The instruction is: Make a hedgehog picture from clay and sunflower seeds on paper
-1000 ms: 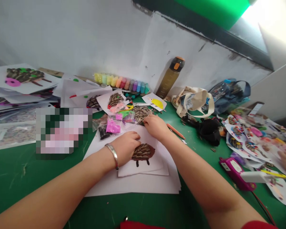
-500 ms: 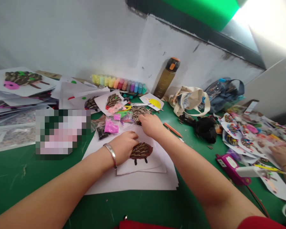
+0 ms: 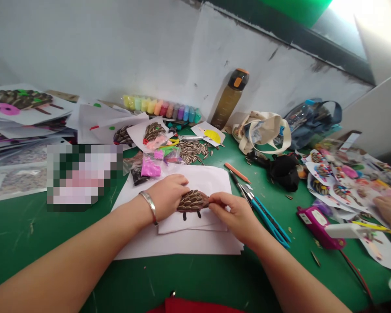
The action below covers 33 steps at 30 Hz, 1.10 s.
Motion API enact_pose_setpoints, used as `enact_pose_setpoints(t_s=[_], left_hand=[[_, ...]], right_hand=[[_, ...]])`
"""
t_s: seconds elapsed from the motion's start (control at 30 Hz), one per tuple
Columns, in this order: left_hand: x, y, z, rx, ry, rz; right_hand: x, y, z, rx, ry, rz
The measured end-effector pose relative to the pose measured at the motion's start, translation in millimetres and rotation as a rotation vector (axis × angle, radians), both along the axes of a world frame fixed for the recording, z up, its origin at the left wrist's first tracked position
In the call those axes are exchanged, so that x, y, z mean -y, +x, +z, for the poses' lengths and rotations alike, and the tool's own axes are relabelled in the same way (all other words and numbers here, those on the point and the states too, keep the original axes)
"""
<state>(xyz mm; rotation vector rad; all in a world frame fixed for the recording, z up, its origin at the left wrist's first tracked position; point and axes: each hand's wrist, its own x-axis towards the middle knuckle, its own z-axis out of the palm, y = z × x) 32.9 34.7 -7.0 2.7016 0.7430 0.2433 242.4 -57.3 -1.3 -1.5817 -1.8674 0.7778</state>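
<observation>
White paper (image 3: 176, 226), frame centre, appears steadied by left hand (image 3: 168, 196), grip unclear; right hand (image 3: 236, 215) pinches narrowly at seeded figure (image 3: 191, 201), contents hidden.

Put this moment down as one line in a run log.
left fingers: at rear of hedgehog | right fingers: at its snout, hold unclear | seeds: heaped beyond paper

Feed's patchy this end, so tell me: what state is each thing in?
Seed figure: mostly seed-covered, brown showing at right
Left hand: palm down on the paper
Right hand: fingertips at the figure's right end, grip unclear
Seed pile: loose
Drink bottle: lid closed
Orange pencil: lying flat
Clear bottle: capped
</observation>
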Motion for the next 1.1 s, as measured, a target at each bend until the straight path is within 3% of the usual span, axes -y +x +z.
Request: enact_pose_setpoints(t_s=[0.27,0.57,1.1], left_hand=[[-1.0,-1.4,2.3,0.019,-0.031,-0.005],[-0.3,-4.7,17.0,-0.023,-0.105,-0.011],[0.7,-1.3,10.9,-0.036,-0.119,0.008]], right_hand=[[0.7,-3.3,-11.3,0.044,0.108,0.043],[-0.5,-3.6,-14.9,0.06,0.135,0.039],[-0.7,-10.2,-19.5,0.145,0.222,0.086]])
